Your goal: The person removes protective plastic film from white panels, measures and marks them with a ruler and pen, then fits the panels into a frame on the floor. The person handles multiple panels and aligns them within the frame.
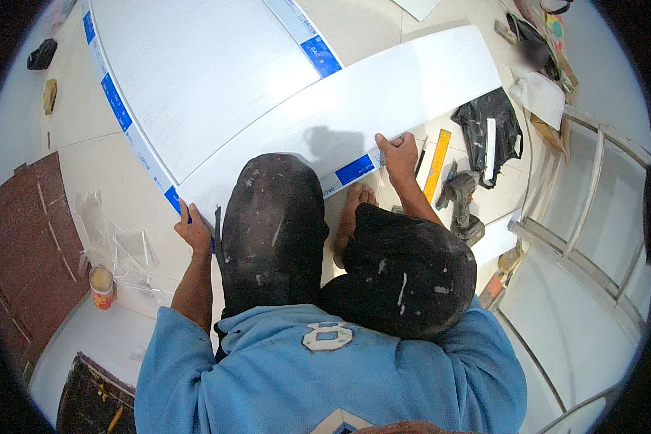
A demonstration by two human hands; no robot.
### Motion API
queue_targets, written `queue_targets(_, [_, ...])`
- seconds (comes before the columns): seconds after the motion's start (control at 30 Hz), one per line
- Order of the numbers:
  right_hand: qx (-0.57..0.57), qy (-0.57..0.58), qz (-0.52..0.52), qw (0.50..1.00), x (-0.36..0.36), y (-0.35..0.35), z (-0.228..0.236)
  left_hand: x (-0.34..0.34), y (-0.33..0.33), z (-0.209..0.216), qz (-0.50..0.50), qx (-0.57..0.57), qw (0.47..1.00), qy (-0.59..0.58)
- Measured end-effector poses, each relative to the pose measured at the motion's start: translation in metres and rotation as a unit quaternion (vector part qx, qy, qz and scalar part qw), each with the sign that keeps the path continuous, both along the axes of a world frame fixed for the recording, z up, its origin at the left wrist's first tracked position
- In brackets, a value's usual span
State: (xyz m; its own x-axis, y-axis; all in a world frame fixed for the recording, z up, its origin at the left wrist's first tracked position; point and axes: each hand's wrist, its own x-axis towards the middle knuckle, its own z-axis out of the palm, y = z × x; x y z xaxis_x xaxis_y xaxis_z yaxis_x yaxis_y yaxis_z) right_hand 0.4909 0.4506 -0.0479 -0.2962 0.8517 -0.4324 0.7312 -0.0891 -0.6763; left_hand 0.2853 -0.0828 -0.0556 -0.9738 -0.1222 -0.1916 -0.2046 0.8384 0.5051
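Observation:
A long white board [427, 83] lies slantwise across the near end of a large white panel [195, 65]. Strips of blue-and-white protective film [356, 169] run along the edges of both. At the near left corner, my left hand [193, 228] grips the board's end, its fingertips at the film-covered edge. My right hand [398, 155] holds the board's near long edge, thumb on top and the other fingers curled, partly hidden. My knee in dark trousers [273, 217] rises between the hands and covers part of that edge.
Right of me lie a yellow ruler [437, 166], a cordless drill [461, 202] and a black plastic bag [477, 119] with a white strip [490, 148]. A metal ladder [593, 195] is further right. To the left are clear plastic [116, 246], a jar [101, 287] and a brown sheet [29, 246].

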Motion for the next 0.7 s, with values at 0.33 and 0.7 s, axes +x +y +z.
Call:
queue_targets(0.33, [-0.011,0.012,0.005,1.0,-0.003,0.001,0.008,0.007,-0.011,-0.013,-0.012,-0.029,0.999,0.032])
queue_targets(0.7, [0.006,-0.009,0.031,0.999,0.0,0.002,0.003,-0.011,0.002,0.014,-0.032,-0.197,0.98,0.004])
